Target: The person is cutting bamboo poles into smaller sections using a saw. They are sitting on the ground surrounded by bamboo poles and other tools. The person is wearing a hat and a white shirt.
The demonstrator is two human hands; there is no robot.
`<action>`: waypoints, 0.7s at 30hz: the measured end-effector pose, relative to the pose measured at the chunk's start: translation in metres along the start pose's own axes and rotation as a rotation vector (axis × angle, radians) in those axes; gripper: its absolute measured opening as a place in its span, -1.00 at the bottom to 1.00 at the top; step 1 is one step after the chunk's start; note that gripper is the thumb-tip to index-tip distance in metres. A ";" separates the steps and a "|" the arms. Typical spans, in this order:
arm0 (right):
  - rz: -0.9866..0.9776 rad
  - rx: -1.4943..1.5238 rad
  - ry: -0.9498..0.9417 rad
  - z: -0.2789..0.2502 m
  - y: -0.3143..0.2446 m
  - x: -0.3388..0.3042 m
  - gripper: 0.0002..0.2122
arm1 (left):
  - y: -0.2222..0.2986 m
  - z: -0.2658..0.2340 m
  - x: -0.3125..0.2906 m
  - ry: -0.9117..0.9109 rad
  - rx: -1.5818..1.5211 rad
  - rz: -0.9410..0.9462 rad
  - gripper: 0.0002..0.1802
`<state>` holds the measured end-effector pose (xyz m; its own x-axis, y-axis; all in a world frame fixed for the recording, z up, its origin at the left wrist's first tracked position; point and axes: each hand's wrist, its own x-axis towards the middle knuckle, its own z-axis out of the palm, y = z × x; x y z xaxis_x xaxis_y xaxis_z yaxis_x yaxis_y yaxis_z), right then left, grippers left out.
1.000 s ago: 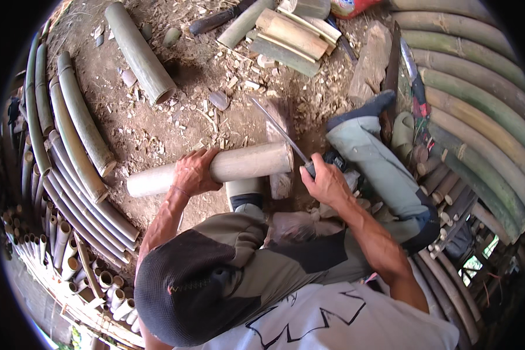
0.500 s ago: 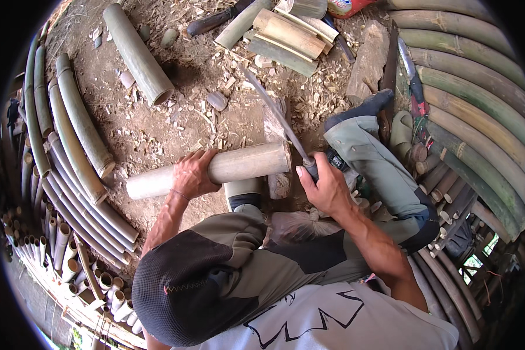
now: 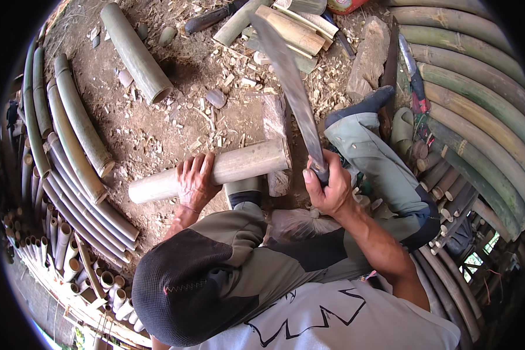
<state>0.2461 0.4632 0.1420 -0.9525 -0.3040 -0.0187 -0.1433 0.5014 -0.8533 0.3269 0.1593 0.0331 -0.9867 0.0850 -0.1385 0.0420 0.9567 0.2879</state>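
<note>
My left hand point(image 3: 196, 182) is closed over a thick, pale bamboo section point(image 3: 248, 165), gripping it left of its middle. The section lies slantwise, its right end higher and resting on a wooden block point(image 3: 276, 125). In my right hand point(image 3: 331, 186) is the handle of a machete point(image 3: 291, 81). Its long, broad blade points up and to the left, raised beyond the section's right end and apart from it. My right fingers wrap round the handle, the thumb lying along it.
Wood chips cover the dirt ground. Another bamboo section point(image 3: 135, 52) lies at the far left, split bamboo pieces point(image 3: 291, 29) at the back. Long bamboo poles point(image 3: 466, 61) are stacked on the right, others point(image 3: 79, 116) on the left. A clear plastic bag point(image 3: 297, 224) sits by my legs.
My right hand has lifted slightly, and the machete blade has swung up and turned to show its flat side. The bamboo section has tilted slightly, its right end rising, with my left hand still on it.
</note>
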 end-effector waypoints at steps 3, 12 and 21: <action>0.079 -0.395 -0.213 0.007 0.046 -0.021 -0.67 | 0.003 0.004 -0.005 0.054 0.026 0.034 -0.18; 0.007 -0.132 -0.060 0.004 0.000 -0.004 -0.70 | 0.003 0.011 -0.015 0.101 0.044 0.023 -0.13; 0.372 -0.230 -0.300 -0.007 0.035 -0.027 -0.65 | -0.022 -0.032 0.017 -0.479 -0.170 -0.009 0.14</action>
<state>0.2647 0.4949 0.1165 -0.8361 -0.2730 -0.4757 0.1026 0.7742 -0.6246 0.3044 0.1302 0.0550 -0.8022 0.2328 -0.5497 -0.0321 0.9027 0.4292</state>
